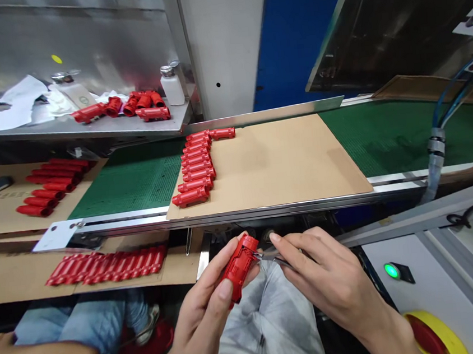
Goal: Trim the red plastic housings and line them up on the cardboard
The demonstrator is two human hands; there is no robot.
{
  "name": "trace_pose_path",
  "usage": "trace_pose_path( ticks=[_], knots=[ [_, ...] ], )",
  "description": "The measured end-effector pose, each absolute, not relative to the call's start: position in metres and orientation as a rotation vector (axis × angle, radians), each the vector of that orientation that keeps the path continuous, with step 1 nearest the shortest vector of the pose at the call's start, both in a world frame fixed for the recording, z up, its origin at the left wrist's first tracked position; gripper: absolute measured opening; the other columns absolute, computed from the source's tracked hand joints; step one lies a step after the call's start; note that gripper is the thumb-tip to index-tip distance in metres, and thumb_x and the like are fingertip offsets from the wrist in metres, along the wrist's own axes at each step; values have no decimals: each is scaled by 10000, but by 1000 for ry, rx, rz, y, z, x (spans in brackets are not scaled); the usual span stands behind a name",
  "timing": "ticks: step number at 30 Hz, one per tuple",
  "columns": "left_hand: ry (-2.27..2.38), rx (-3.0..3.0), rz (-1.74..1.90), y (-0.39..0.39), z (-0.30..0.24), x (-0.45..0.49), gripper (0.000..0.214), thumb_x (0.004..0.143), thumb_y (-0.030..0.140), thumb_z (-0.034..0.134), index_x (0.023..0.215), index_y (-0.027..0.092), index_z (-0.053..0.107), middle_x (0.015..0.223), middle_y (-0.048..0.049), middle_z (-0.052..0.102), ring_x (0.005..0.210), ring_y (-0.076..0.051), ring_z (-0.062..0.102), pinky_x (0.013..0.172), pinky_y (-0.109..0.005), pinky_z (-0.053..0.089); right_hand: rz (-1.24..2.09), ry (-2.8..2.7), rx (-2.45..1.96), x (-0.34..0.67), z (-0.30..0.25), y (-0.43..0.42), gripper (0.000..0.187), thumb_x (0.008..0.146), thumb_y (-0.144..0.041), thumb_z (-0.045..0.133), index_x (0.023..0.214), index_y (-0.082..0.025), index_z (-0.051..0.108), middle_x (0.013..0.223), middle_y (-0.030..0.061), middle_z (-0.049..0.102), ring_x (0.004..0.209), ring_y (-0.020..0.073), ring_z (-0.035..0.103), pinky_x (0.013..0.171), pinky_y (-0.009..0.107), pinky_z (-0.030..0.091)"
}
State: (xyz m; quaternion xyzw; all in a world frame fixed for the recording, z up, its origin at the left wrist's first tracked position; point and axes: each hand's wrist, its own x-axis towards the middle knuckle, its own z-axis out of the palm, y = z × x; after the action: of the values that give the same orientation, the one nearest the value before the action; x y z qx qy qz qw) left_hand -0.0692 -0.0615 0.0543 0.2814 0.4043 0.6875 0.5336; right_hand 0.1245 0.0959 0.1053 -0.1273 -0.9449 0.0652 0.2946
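Red tube [242, 263], one, hand-held, at six o'clock in view.
Left hand [207, 304]: wrapped round tube, thumb on top, forearm from seven o'clock. Right hand [329, 271]: narrow pinch on metal tweezers [267, 256], tips at tube's side, forearm from four o'clock. Metal rail [274, 211]: edge at twelve o'clock from tube, gap between.

Casing [241, 266] before cardboard [277, 161] on conveyor [397, 137]
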Motion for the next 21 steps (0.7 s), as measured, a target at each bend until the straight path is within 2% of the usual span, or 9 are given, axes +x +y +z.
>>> trace_pose_path(
  ticks=[8,16,19,21],
  knots=[
    [993,678,1612,-65,49,-70,492,1133,309,484,1622,342,513,1738,-54,459,1575,-366,461,1294,-460,456,156,-2511,-353,123,104,95,568,939,-16,728,1487,-55,581,1166,161,741,974,249,617,828,417,608],
    [995,655,1609,-62,54,-71,472,1125,327,511,1594,348,553,1711,-55,501,1530,-344,531,1278,-444,469,202,-2570,-371,127,103,98,623,965,0,678,1565,-98,540,1243,146,748,1011,238,628,881,418,598],
    [986,630,1608,-63,54,-72,459,1107,355,548,1564,359,593,1691,-55,528,1510,-352,556,1262,-451,488,428,-2502,-378,124,97,100,604,976,-24,681,1553,-175,584,1242,123,767,1005,220,662,883,396,601],
    [990,602,1604,-64,55,-75,457,1085,393,584,1540,361,621,1664,-64,561,1481,-370,586,1235,-470,520,857,-2300,-406,121,87,99,488,974,-116,742,1440,-256,703,1110,82,798,909,188,691,797,339,604]
  ],
)
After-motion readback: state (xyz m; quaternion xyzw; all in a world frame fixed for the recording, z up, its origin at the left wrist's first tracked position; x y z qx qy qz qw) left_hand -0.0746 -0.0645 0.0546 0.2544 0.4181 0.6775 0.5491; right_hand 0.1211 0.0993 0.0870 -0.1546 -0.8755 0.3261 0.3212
